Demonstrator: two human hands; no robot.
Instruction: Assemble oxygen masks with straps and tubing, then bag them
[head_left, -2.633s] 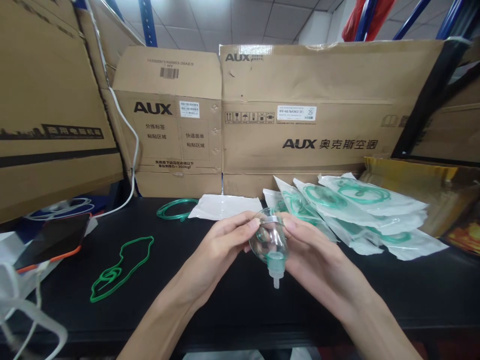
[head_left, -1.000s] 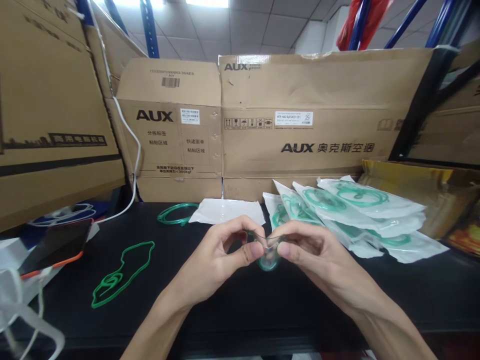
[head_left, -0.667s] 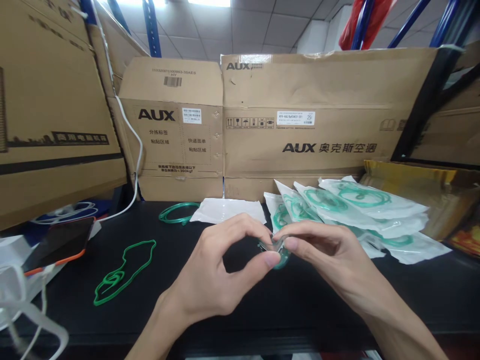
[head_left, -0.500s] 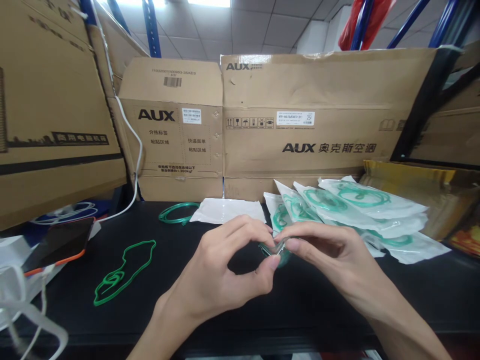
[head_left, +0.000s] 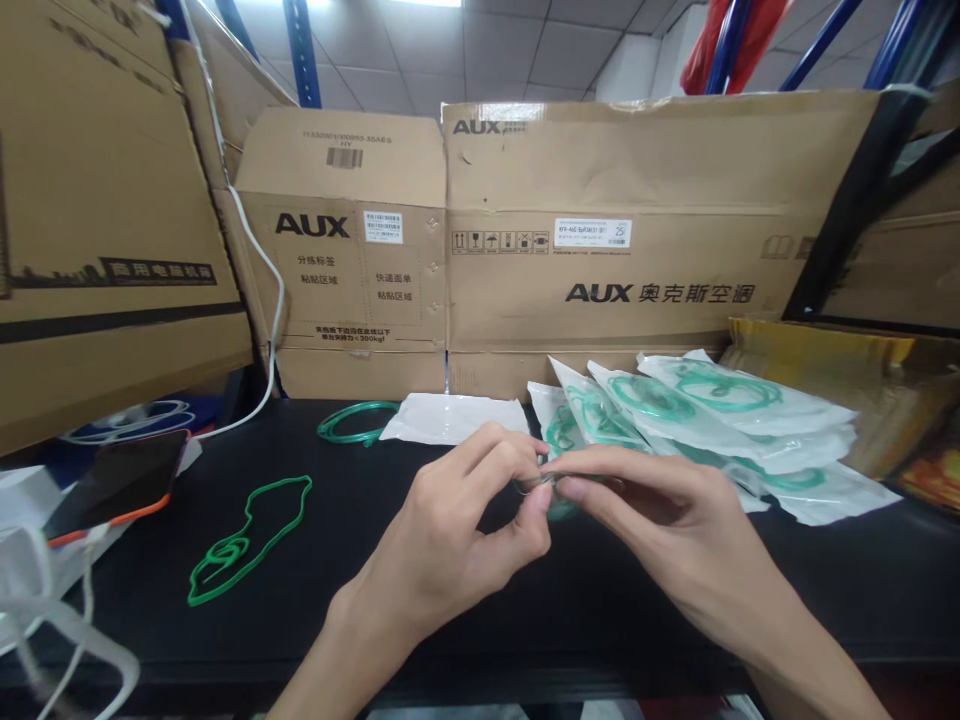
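Thumb and fingers of my left hand (head_left: 472,530) pinch the left side of a small clear and greenish piece (head_left: 562,508), mostly hidden by the fingers. My right hand (head_left: 660,530) grips the same piece from the right, its fingertips close to those of the left. Behind my left hand a white pouch (head_left: 454,418) lies flat, beside a coil of green tubing (head_left: 352,424). To the left, a loose green band (head_left: 251,540) rests in a tangled loop on the black table (head_left: 420,690).
Several white pouches with green coils (head_left: 720,395) are piled at the right. A phone with an orange edge (head_left: 124,485) and white cables (head_left: 75,610) lie at the left. Cardboard boxes (head_left: 585,270) stand along the back, and a yellowish package (head_left: 832,390) is at the back right.
My fingertips have closed in on each other, and the left thumb has moved slightly up and left. Less of the small piece shows between them.
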